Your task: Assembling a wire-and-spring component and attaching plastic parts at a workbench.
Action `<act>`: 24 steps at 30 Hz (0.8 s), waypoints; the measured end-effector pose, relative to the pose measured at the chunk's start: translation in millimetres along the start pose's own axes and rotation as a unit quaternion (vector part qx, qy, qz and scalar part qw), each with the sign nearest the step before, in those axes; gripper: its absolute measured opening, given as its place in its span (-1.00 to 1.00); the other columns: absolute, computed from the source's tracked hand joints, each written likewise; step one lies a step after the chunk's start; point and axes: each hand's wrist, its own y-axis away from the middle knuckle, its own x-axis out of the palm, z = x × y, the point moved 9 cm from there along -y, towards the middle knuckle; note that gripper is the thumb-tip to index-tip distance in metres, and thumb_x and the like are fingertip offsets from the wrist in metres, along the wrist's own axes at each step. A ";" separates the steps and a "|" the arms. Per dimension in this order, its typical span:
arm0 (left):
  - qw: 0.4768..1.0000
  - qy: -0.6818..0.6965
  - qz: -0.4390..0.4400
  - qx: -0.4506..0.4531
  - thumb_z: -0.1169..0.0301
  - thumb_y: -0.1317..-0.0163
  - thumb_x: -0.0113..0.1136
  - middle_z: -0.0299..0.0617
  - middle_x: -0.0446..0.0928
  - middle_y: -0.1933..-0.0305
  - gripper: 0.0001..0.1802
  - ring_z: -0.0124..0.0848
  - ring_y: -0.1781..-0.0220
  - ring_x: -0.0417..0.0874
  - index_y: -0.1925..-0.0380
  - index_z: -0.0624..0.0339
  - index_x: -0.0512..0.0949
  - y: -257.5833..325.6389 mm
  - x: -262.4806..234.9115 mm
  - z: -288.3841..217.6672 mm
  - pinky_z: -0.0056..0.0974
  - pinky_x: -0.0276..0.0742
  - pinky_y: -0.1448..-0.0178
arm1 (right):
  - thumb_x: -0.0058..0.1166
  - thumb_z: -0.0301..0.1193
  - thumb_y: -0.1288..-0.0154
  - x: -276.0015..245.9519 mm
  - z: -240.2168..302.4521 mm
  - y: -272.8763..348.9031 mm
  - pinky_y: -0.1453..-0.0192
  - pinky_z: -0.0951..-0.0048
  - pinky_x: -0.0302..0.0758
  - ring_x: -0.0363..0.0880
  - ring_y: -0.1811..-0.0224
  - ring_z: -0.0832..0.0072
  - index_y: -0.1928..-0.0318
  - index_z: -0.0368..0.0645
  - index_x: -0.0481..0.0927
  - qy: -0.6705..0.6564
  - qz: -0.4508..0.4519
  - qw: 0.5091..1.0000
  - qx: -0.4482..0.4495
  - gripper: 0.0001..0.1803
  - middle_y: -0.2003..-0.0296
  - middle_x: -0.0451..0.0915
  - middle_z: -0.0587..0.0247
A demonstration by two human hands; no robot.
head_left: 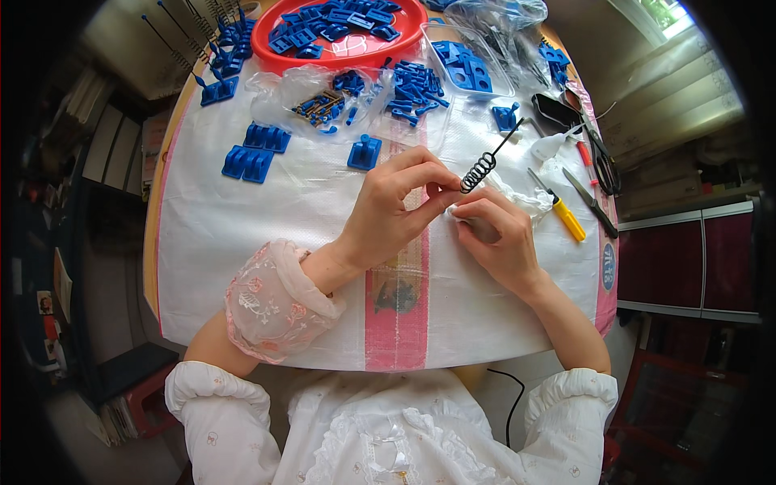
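Over the middle of the table, my left hand [398, 198] pinches the lower end of a black coil spring [478, 171] between thumb and fingers. The spring's straight black rod points up and to the right. My right hand [499, 236] is closed just beside it, its thumb and fingertips close to the left fingertips. A small white bit shows there; what the right fingers hold is mostly hidden. Beyond my left hand stands a small blue plastic bracket [364, 153]. Further left sit paired blue brackets [247, 163], and another blue piece [506, 118] lies beyond the spring.
A red basin [260, 50] of blue plates stands at the back, with a clear tub [495, 91] beside it. Nearer lie brass-coloured screws [318, 109] and blue pins [414, 89]. Crumpled white material [533, 204], a yellow-handled screwdriver [569, 221], a knife [588, 200] and scissors [604, 166] are right.
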 end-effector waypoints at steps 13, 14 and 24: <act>1.000 -0.013 0.005 0.000 0.64 -0.07 0.35 -0.21 0.57 0.31 -0.86 -0.41 0.28 0.61 0.35 0.29 0.62 -0.2 0.1 0.6 -0.37 0.51 0.22 | 0.23 -0.67 -0.03 1.6 -0.2 -2.3 0.14 0.37 0.55 0.63 0.21 0.27 0.28 -0.29 0.60 -0.007 0.009 1.000 0.011 -0.80 0.26 0.62 0.16; 1.000 -0.012 0.004 -0.001 0.64 -0.07 0.36 -0.21 0.57 0.31 -0.86 -0.41 0.28 0.61 0.35 0.28 0.62 -0.1 0.1 0.6 -0.37 0.51 0.22 | 0.23 -0.67 -0.03 1.9 -0.2 -2.1 0.13 0.36 0.54 0.63 0.21 0.27 0.28 -0.28 0.59 -0.008 0.010 1.000 0.009 -0.80 0.27 0.61 0.16; 1.000 -0.006 -0.006 0.004 0.63 -0.08 0.32 -0.21 0.56 0.34 -0.87 -0.41 0.31 0.63 0.33 0.29 0.63 -0.6 -1.2 -2.3 -0.36 0.53 0.22 | 0.19 -0.67 0.02 3.7 -2.9 1.4 0.14 0.36 0.52 0.62 0.23 0.27 0.32 -0.27 0.59 -0.039 0.029 0.999 0.008 -0.81 0.29 0.60 0.15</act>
